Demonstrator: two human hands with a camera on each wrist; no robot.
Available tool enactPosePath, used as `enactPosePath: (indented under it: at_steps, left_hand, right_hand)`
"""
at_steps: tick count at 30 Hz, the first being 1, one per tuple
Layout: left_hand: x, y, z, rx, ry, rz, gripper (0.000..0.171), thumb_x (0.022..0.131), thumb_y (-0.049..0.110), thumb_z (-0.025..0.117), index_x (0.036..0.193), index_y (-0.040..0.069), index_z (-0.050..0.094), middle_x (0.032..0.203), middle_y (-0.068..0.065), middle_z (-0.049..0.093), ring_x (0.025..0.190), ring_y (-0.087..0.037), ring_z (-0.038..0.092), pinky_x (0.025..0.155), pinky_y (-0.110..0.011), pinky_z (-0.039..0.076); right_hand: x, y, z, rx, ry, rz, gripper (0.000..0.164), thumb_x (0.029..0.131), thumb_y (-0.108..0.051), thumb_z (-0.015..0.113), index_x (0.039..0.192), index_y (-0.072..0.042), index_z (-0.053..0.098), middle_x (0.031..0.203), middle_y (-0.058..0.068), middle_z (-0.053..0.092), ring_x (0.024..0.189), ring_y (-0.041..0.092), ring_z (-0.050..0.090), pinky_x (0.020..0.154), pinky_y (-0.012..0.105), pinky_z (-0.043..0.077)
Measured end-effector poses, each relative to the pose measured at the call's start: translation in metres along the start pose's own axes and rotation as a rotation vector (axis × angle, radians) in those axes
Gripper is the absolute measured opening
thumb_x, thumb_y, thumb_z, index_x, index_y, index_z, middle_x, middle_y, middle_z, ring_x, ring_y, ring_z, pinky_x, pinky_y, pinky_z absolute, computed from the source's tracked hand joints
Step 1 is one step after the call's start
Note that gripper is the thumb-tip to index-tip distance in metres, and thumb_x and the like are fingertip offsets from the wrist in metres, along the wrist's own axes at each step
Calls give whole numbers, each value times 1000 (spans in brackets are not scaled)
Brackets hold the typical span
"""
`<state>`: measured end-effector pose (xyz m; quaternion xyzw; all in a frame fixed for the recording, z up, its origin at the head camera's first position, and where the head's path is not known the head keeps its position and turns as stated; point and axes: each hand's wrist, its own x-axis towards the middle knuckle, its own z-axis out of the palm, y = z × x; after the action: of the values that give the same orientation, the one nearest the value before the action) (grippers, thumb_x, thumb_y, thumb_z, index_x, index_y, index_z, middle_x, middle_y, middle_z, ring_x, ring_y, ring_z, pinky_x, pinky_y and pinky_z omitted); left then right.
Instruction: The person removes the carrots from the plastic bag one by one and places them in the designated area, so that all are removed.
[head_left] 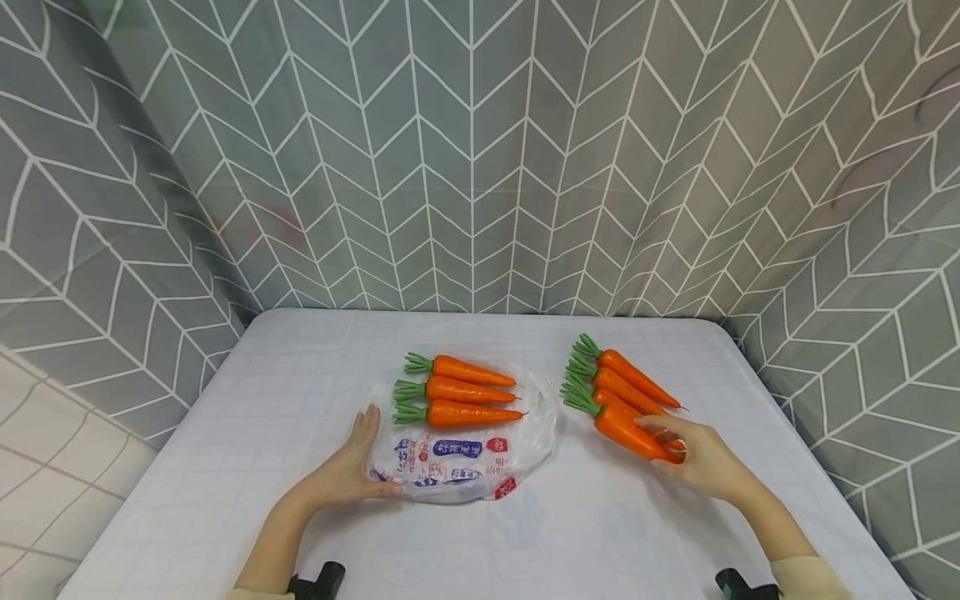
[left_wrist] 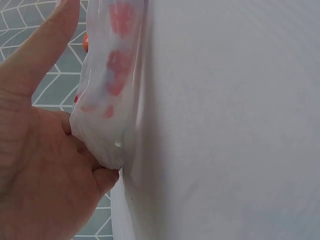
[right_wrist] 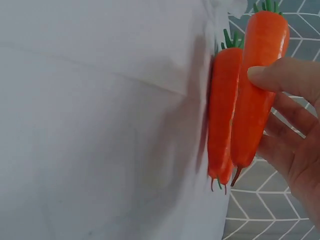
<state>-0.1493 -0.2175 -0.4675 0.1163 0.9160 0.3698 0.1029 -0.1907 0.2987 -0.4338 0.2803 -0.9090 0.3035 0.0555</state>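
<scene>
In the head view, the left hand (head_left: 351,468), its grip loose, touches a bag (head_left: 459,467) bearing 3 carrots (head_left: 467,389) on the bench (head_left: 600,537). Left wrist: that hand meets the bag's edge. Right wrist: the right hand (right_wrist: 306,150) grasps 1 carrot (right_wrist: 253,111) beside other carrots (right_wrist: 221,110).

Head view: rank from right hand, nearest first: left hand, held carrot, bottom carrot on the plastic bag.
1. Held carrot: in the right hand's grip.
2. Bottom carrot: leftward, on the plastic bag.
3. Left hand: farthest, at the bag's left edge.

Grey chevron wall (head_left: 495,167) behind white table (head_left: 585,525)
</scene>
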Motion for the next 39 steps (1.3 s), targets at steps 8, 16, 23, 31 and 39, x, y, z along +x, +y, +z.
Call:
enactPosePath:
  at_steps: [8, 16, 23, 31, 39]
  left_hand:
    - [-1, 2, -1, -9, -7, -8, 130, 69, 44, 84, 149, -10, -4, 156, -28, -9, 141, -47, -11, 112, -59, 5]
    - [-1, 1, 0, -5, -4, -4, 130, 69, 45, 84, 149, -9, -4, 156, -28, -9, 141, -46, -11, 112, -59, 5]
    - [-1, 1, 0, -5, -4, -8, 130, 69, 44, 84, 149, -9, -3, 156, -28, -9, 142, -46, -10, 112, -58, 5]
    - [-1, 3, 0, -6, -8, -15, 129, 70, 44, 84, 149, -9, -3, 156, -27, -10, 142, -45, -11, 112, -58, 5]
    - [-1, 4, 0, -1, -13, -28, 129, 70, 45, 84, 149, -9, -4, 156, -27, -10, 142, -45, -11, 112, -57, 4]
  right_hand:
    - [0, 1, 4, -73, -38, 26, 51, 68, 6, 80, 116, -5, 66, 111, 12, 67, 91, 26, 67, 75, 42, 56]
    - [2, 4, 12, -184, -22, 10, 51, 64, 7, 81, 112, -5, 67, 107, 9, 69, 88, 23, 66, 75, 43, 55]
    - [6, 1, 17, -214, -20, 19, 49, 64, 7, 81, 110, -4, 68, 106, 9, 68, 91, 26, 65, 78, 47, 54]
    - [7, 0, 21, -224, -37, 74, 46, 66, 5, 81, 109, -5, 66, 106, 10, 68, 91, 28, 64, 79, 50, 53]
    - [5, 0, 21, -266, -47, 125, 47, 68, -4, 82, 112, -9, 66, 108, 7, 67, 90, 28, 64, 75, 51, 53]
